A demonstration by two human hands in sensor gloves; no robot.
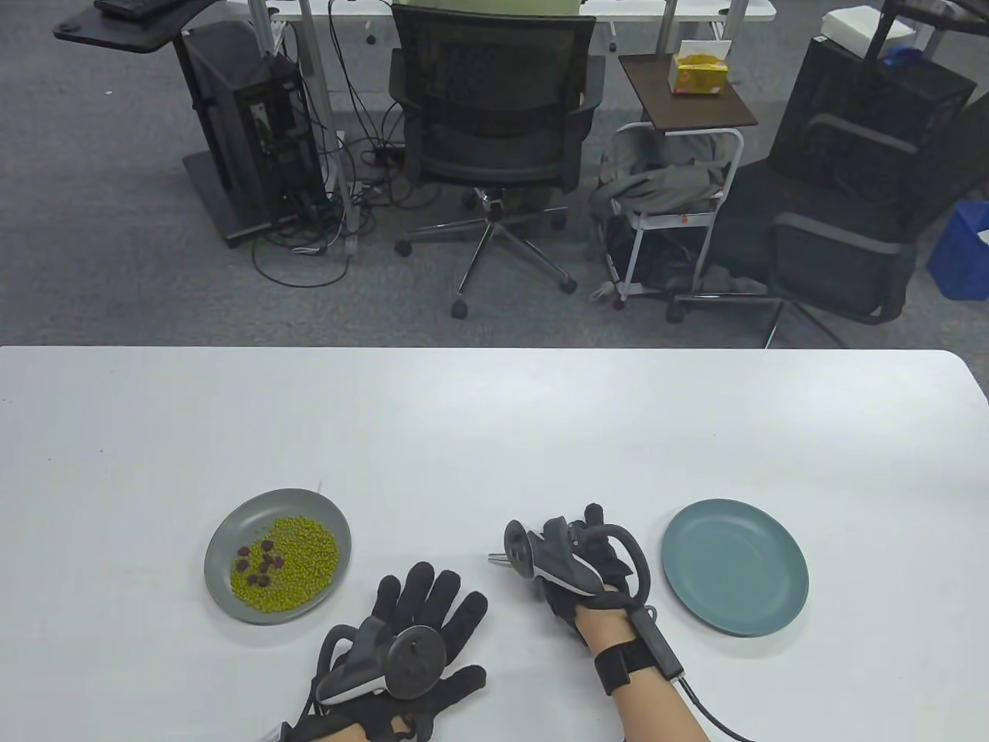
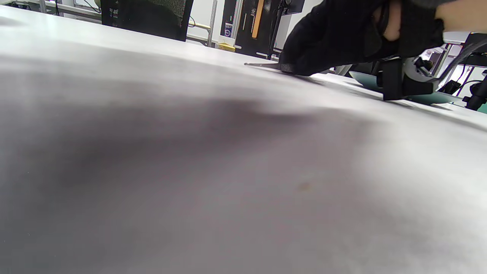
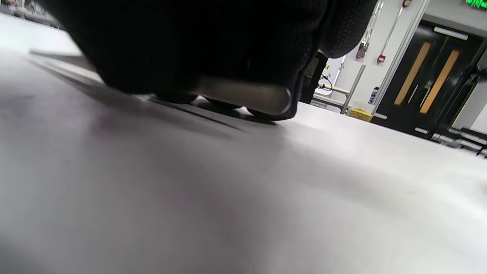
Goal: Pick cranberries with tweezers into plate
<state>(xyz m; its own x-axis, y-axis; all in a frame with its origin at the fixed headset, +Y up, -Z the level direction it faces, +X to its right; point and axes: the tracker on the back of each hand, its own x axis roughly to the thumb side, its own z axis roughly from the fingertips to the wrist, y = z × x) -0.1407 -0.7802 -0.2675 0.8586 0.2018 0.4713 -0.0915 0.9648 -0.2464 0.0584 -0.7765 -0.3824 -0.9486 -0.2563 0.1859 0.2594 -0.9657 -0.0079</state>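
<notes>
Table view, right hand (image 1: 581, 568) on tweezers (image 1: 497, 557), no legible writing

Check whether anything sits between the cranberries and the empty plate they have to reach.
Only the hands: the right hand, gripping the tweezers, lies on the table between the cranberries and the empty plate; the left hand rests nearer.

We're seeing a smooth, matt white table (image 1: 494, 433), with two matt-glazed plates: a grey plate (image 1: 224, 541) and a teal plate (image 1: 734, 568). Gloves (image 1: 433, 610) look like black knit cloth. Tweezers (image 3: 243, 95) are brushed metal, dull sheen.
</notes>
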